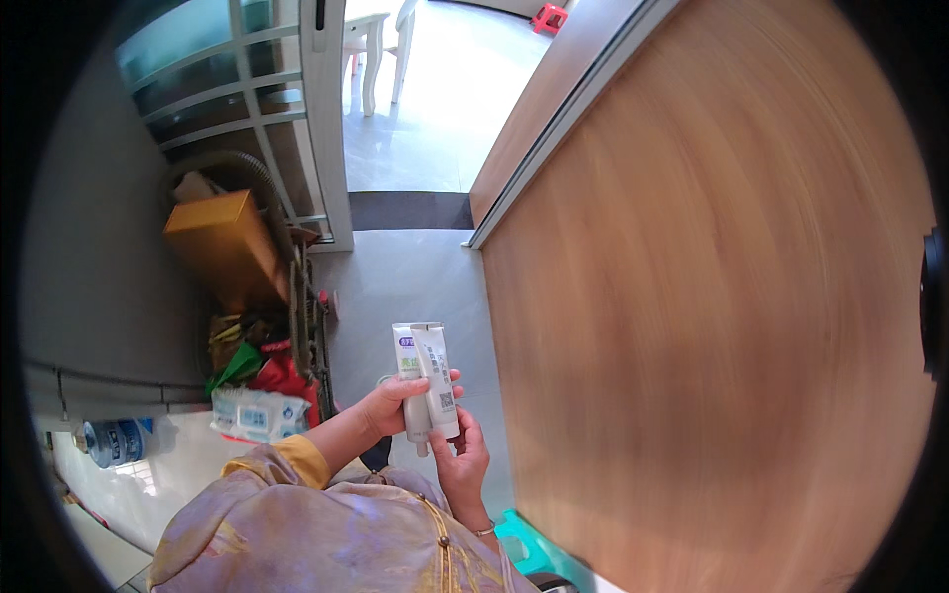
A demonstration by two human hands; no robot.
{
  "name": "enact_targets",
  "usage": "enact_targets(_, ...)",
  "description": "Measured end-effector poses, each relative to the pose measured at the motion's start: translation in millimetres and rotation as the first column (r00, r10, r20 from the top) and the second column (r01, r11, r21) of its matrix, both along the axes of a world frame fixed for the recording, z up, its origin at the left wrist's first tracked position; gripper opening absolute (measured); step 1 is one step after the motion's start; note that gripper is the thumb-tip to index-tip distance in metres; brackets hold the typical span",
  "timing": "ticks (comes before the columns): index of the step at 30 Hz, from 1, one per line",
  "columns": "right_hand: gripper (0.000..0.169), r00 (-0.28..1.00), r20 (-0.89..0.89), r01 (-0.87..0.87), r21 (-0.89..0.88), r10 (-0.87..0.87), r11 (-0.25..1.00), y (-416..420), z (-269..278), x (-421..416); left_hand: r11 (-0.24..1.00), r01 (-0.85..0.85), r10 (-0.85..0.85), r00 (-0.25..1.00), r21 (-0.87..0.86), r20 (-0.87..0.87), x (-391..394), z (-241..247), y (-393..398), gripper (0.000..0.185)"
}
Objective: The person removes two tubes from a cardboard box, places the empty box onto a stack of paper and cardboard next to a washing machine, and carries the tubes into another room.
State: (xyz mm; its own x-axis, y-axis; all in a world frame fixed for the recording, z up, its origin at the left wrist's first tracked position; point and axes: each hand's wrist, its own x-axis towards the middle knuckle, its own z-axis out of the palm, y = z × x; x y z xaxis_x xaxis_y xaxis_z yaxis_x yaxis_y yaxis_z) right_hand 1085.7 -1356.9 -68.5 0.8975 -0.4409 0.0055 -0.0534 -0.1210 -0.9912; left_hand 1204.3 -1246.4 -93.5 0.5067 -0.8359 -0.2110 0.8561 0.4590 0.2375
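Two white squeeze tubes, likely toothpaste, are held side by side in front of my body. The rear tube bears purple and green print and has its narrow cap end down. Overlapping it, the front tube carries dark writing and a printed code. My left hand grips both tubes, thumb across the front and fingertips showing past the right side. At the front tube's lower end, my right hand has its thumb and fingers around the edge. Part of that end is hidden.
A wooden door panel fills the right side. To the left stands a rack with an orange box and a wipes pack. A turquoise stool is low right; a water bottle lies far left. A doorway threshold is ahead.
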Motion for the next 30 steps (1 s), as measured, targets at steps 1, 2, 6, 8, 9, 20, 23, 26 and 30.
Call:
enact_targets(1, 0.049, 1.0, -0.02, 0.005, -0.045, -0.006, 0.999, -9, 6, 25, 1.0, 0.022, -0.022, 1.0, -0.005, -0.005, 25, 2, -8, 0.058)
enact_targets(2, 0.048, 0.999, -0.04, 0.009, -0.091, -0.012, 0.996, -17, 11, 49, 0.999, 0.044, -0.044, 0.999, -0.011, -0.01, 51, 3, -15, 0.058)
enact_targets(6, 0.045, 0.999, -0.037, 0.027, -0.043, -0.028, 0.999, -43, 19, 131, 1.0, -0.005, 0.005, 0.998, -0.004, 0.064, 138, 27, -37, 0.058)
enact_targets(8, 0.045, 1.0, -0.012, -0.006, -0.095, 0.005, 0.995, -54, 32, 172, 0.999, -0.046, 0.046, 0.998, -0.015, 0.037, 174, 38, -45, 0.058)
enact_targets(9, 0.045, 1.0, 0.003, -0.021, -0.129, 0.022, 0.991, -61, 38, 192, 0.997, -0.066, 0.067, 0.997, -0.028, 0.026, 191, 42, -50, 0.058)
enact_targets(20, 0.042, 0.95, 0.045, -0.297, -0.169, 0.309, 0.94, -130, 34, 414, 0.943, -0.333, 0.331, 0.94, 0.004, 0.079, 375, 50, -87, 0.054)
enact_targets(23, 0.04, 0.877, 0.051, -0.439, 0.491, 0.479, 0.752, -151, 33, 491, 0.892, -0.451, 0.447, 0.888, 0.013, 0.11, 431, 47, -98, 0.045)
enact_targets(26, 0.04, 0.78, 0.096, -0.336, 0.898, 0.618, 0.285, -153, 23, 571, 0.822, -0.562, 0.549, 0.825, 0.09, 0.131, 475, 49, -93, 0.039)
enact_targets(30, 0.036, 0.64, 0.141, -0.186, 0.982, 0.755, -0.026, -156, 23, 665, 0.735, -0.65, 0.622, 0.76, 0.194, 0.189, 544, 46, -89, 0.034)
